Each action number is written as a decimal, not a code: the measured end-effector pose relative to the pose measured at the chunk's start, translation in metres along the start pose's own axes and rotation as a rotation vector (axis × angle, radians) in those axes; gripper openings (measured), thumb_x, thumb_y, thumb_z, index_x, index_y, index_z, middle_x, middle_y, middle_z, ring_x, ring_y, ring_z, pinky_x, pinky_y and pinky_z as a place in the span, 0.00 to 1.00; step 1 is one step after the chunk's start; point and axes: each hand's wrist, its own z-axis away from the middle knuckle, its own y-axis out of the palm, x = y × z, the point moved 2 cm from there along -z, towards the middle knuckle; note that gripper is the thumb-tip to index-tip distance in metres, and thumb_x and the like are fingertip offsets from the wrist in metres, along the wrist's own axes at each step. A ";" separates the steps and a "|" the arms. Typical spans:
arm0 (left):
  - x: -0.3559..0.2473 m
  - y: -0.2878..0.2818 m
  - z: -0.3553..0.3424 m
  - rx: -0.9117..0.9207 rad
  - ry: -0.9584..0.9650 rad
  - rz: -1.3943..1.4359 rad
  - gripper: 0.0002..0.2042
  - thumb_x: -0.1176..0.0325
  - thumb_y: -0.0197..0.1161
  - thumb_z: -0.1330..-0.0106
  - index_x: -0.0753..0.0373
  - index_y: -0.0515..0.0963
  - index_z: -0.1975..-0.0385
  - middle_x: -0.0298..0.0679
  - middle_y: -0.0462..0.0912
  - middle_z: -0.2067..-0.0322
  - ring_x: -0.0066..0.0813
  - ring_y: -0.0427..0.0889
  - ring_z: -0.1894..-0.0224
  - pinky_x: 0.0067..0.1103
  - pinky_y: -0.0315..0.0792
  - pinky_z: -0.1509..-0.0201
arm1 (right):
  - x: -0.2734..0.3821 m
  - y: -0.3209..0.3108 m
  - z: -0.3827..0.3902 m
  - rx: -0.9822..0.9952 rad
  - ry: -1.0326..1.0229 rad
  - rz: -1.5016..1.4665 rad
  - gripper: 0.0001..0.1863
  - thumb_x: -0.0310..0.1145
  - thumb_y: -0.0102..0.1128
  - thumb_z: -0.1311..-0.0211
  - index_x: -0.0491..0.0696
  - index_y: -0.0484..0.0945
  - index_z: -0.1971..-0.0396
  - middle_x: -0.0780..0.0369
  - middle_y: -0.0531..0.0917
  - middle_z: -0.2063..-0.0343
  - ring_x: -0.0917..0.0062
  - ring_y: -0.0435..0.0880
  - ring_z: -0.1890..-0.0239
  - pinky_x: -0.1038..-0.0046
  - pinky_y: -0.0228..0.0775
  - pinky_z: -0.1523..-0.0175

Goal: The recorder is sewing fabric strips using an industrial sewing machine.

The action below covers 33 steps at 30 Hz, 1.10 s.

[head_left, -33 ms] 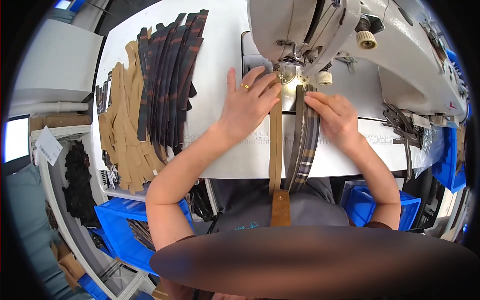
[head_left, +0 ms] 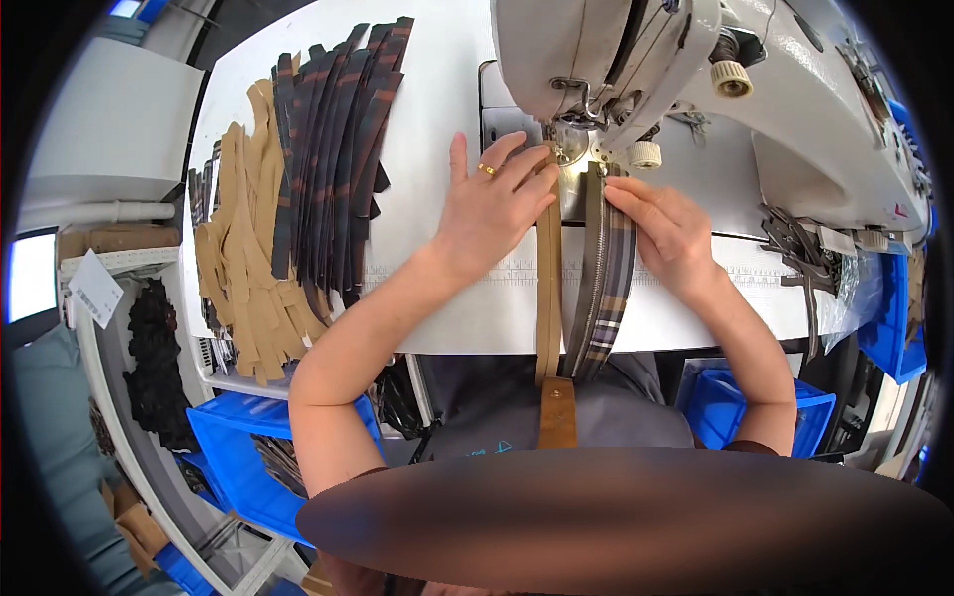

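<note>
My left hand (head_left: 489, 214) lies spread beside the needle area of a sewing machine (head_left: 556, 60), fingertips resting on a long tan strip (head_left: 548, 288). That strip runs from under the machine head toward my lap. To its right hangs a dark zipper (head_left: 599, 248) with metal teeth, lying along a plaid fabric strip (head_left: 620, 278). The thumb and fingers of my right hand (head_left: 671, 233) pinch the upper end of the zipper and plaid strip, just in front of the machine head. Below the tan strip, a brown strap (head_left: 557, 412) lies against my grey apron.
Dark plaid strips (head_left: 338, 149) and tan strips (head_left: 243, 258) are piled on the left of the white table (head_left: 447, 79). Dark zipper pieces (head_left: 795, 243) lie at the right. Blue bins (head_left: 234, 457) stand below the table on both sides.
The zipper and plaid strip in my right hand have shifted very slightly toward the machine. My left hand stays in place on the tan strip.
</note>
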 end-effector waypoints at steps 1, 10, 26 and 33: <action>0.000 0.000 0.000 0.001 -0.006 0.001 0.16 0.61 0.65 0.41 0.54 0.79 0.53 0.25 0.77 0.47 0.25 0.69 0.40 0.56 0.43 0.35 | 0.002 0.001 -0.007 -0.049 0.040 -0.103 0.17 0.16 0.60 0.60 0.42 0.80 0.65 0.59 0.84 0.61 0.67 0.84 0.64 0.70 0.78 0.61; 0.005 0.003 0.001 -0.045 -0.002 0.030 0.13 0.67 0.66 0.43 0.52 0.81 0.57 0.24 0.78 0.50 0.23 0.72 0.43 0.53 0.35 0.33 | -0.008 0.034 -0.014 -0.020 0.008 -0.218 0.16 0.15 0.61 0.57 0.40 0.80 0.64 0.57 0.84 0.58 0.66 0.85 0.62 0.72 0.79 0.58; 0.007 0.002 -0.002 -0.056 -0.073 0.124 0.11 0.67 0.65 0.42 0.53 0.81 0.58 0.23 0.79 0.56 0.24 0.73 0.44 0.51 0.35 0.33 | -0.008 0.038 -0.016 -0.016 -0.032 -0.098 0.16 0.16 0.61 0.59 0.41 0.80 0.65 0.60 0.84 0.59 0.69 0.85 0.67 0.72 0.79 0.64; 0.006 0.002 -0.001 -0.067 -0.048 0.097 0.12 0.67 0.66 0.43 0.53 0.82 0.58 0.23 0.79 0.56 0.23 0.73 0.45 0.48 0.37 0.33 | -0.008 0.040 -0.013 0.001 -0.032 -0.061 0.16 0.17 0.62 0.59 0.42 0.80 0.65 0.60 0.84 0.58 0.70 0.84 0.69 0.72 0.78 0.65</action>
